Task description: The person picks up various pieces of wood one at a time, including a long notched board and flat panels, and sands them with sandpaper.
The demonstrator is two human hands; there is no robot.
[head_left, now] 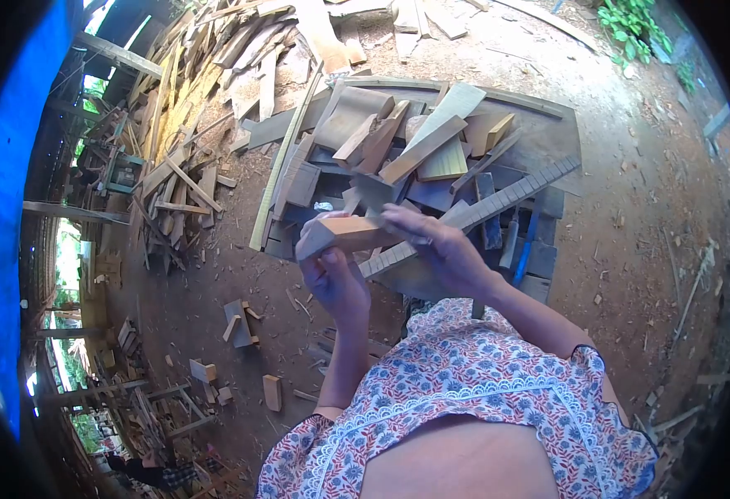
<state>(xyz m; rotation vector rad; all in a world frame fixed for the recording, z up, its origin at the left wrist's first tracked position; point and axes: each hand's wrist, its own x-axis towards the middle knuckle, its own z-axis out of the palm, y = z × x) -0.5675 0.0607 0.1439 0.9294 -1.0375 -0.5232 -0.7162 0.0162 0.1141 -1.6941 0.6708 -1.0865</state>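
Observation:
A cut wooden block (355, 231) with an angled end is gripped by my left hand (334, 279), fingers wrapped round its near end. My right hand (441, 241) is at the block's far end, its fingers closed on a thin dark-grey sheet (373, 195). The sheet rises past the fingertips and looks like sandpaper; it is slightly blurred. Both hands are above the front of a low worktable (535, 137). Beneath them runs a long wooden strip (498, 202) with regular cross marks.
Loose boards and offcuts (436, 145) cover the worktable. On its right lie a blue rod-like tool (528, 245) and a narrow-bladed tool (510, 237). Wood scraps (240, 324) are on the dirt floor. A large wood pile (207, 83) stands behind; another person (145, 471) is lower left.

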